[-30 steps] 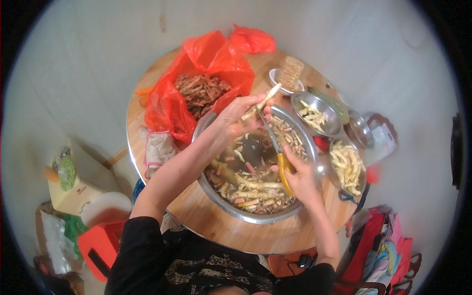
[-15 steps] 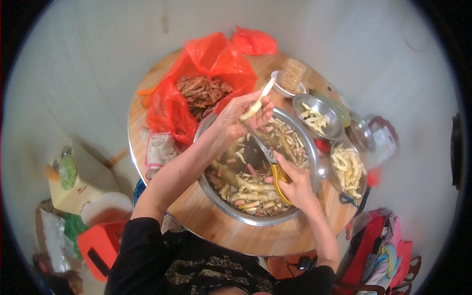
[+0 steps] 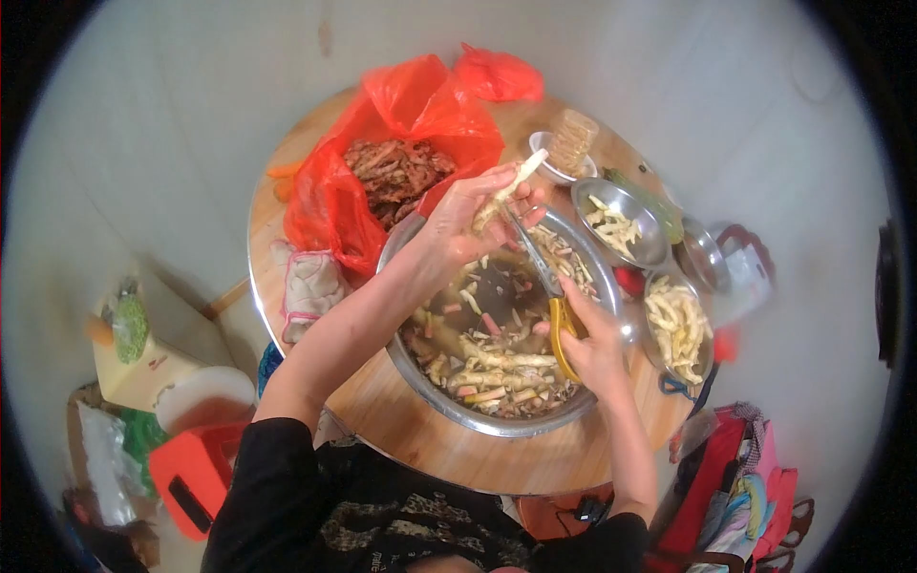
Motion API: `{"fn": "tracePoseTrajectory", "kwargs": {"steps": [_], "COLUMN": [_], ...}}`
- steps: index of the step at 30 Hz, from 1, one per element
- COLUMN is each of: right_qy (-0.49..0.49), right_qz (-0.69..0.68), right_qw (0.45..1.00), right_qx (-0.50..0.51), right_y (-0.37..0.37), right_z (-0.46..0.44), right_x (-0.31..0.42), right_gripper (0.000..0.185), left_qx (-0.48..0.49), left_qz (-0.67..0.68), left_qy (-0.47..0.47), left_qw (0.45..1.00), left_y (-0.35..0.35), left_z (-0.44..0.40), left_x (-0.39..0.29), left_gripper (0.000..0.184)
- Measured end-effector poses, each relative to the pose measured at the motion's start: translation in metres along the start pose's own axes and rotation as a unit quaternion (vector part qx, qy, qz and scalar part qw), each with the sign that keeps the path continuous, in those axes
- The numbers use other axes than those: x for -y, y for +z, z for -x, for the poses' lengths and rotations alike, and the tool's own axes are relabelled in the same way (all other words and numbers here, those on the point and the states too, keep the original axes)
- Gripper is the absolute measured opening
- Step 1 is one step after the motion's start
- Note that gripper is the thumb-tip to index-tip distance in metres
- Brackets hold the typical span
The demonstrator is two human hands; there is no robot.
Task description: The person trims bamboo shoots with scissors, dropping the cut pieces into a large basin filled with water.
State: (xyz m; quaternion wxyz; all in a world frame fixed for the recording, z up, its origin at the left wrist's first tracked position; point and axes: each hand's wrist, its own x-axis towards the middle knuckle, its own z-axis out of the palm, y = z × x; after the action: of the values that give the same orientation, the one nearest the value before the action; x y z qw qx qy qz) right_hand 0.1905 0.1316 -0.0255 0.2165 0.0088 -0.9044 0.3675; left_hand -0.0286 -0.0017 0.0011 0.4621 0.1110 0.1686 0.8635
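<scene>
Over the big metal basin [image 3: 478,426], my left hand [image 3: 460,218] is closed around a pale knobby root [image 3: 516,186], its white tip pointing up and away. My right hand [image 3: 596,346] grips yellow-handled scissors [image 3: 562,336]. Their blades reach up to the underside of the root near my left fingers; whether they are cutting into it I cannot tell. In the basin, murky water holds larger pale roots [image 3: 506,363] and many small cut bits, some pink. To the right stand a metal bowl of trimmed pieces [image 3: 611,226] and another full of pale roots [image 3: 678,325].
A red plastic bag [image 3: 325,210] of brownish roots stands open at the back left, beside a light glove [image 3: 313,286]. A white bowl [image 3: 542,143] with a clear container [image 3: 573,141], a green vegetable [image 3: 659,205] and another metal bowl [image 3: 704,256] line the right side.
The scissors and my right hand have moved up and to the right, bringing the blades up to the root. My left hand has shifted slightly right with the root.
</scene>
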Motion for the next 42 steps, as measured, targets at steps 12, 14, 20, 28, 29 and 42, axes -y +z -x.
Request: {"fn": "tracePoseTrajectory", "kwargs": {"steps": [12,14,20,28,29,42], "right_qy": [-0.003,-0.044,-0.001,0.048,0.059,0.089], "right_qz": [0.033,0.079,0.018,0.043,0.013,-0.029], "right_qw": [0.999,0.996,1.000,0.998,0.998,0.995], "right_qx": [-0.001,-0.017,-0.008,0.018,0.013,0.030], "right_y": [0.002,0.004,-0.007,-0.010,-0.009,-0.020], "right_z": [-0.001,-0.001,0.004,-0.008,-0.007,-0.003], "right_x": [0.006,0.004,0.015,0.000,-0.002,0.018], "right_gripper": [0.063,0.064,0.065,0.060,0.060,0.059], "left_qx": [0.025,0.068,0.023,0.035,0.070,0.068], "left_qz": [-0.024,-0.041,-0.144,-0.112,-0.093,-0.129], "left_qy": [-0.011,-0.039,-0.021,-0.061,-0.063,-0.051], "left_qw": [0.999,0.996,0.989,0.991,0.991,0.988], "left_y": [-0.008,-0.016,-0.008,-0.011,-0.016,-0.007], "left_z": [-0.003,-0.004,-0.002,-0.008,-0.011,-0.001], "left_x": [0.000,0.000,0.001,0.000,0.000,-0.008], "left_gripper": [0.028,0.031,0.034,0.033,0.033,0.034]}}
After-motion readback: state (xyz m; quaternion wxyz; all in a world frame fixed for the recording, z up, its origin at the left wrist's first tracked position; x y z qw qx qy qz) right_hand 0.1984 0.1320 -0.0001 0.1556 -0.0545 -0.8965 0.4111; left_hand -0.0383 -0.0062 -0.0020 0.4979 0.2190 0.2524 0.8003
